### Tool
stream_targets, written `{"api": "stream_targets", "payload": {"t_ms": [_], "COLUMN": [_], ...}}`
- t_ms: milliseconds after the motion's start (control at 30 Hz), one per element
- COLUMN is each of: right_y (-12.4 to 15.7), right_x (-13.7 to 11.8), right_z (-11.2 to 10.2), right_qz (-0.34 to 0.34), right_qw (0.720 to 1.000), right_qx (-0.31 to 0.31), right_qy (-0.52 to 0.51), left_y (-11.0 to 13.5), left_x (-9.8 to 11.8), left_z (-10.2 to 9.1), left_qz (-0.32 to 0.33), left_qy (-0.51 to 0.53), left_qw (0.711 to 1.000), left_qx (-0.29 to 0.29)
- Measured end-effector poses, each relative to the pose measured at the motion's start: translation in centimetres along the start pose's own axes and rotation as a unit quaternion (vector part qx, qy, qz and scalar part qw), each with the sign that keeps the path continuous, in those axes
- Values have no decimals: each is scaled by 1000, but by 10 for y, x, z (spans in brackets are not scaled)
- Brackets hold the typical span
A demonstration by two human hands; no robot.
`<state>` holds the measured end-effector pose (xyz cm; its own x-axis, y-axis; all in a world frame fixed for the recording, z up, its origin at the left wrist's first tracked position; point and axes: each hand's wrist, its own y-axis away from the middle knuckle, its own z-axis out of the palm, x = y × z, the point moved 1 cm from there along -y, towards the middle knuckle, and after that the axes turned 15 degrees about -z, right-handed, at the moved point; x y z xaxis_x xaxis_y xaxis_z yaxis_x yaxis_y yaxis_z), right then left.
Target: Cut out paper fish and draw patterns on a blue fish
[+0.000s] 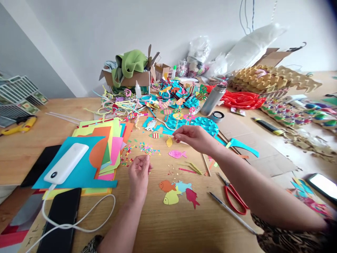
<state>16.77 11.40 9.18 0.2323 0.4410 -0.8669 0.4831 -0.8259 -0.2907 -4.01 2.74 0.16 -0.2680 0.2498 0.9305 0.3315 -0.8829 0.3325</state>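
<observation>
My right hand [193, 137] hovers by a small yellow paper fish [169, 141], its fingertips pressed together. Whatever they pinch, if anything, is too small to make out. Beside a scatter of coloured paper bits [147, 148], my left hand [139, 174] is curled closed with the thumb against the fingers; its inside is hidden. A pink paper fish [177, 154] lies between the hands. Closer to me are an orange fish [166, 186], a light blue fish [183, 186], a yellow-green fish [171, 198] and a crimson fish [192, 198]. A striped fish [156, 135] lies farther back.
Red-handled scissors [235, 200] and a pen [231, 213] lie at right. At left are coloured papers [71, 154], a white power bank [67, 163] with a cable and a phone [61, 219]. A metal flask [212, 100] stands behind, near blue egg-carton pieces [204, 125].
</observation>
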Motion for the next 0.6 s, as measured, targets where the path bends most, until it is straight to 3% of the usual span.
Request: {"api": "stream_targets", "payload": {"t_ms": [167,300,467,600], "right_y": [62,110,154,170], "right_x": [-6,-6,-5,-4], "right_z": [-16,-15,16,54], "right_qz": [41,93,135,148], "right_qw": [990,972,940,936], "right_qx": [127,203,311,316], "right_qy": [41,66,46,38], "left_y": [0,-2,-1,1], "left_x": [-3,-10,-13,-13], "left_z": [1,1,1,0], "left_qz": [18,8,20,26], "left_qy": [-11,-15,-3,-15], "left_qw": [1000,999,999,999], "left_qx": [-18,-31,-42,-36]}}
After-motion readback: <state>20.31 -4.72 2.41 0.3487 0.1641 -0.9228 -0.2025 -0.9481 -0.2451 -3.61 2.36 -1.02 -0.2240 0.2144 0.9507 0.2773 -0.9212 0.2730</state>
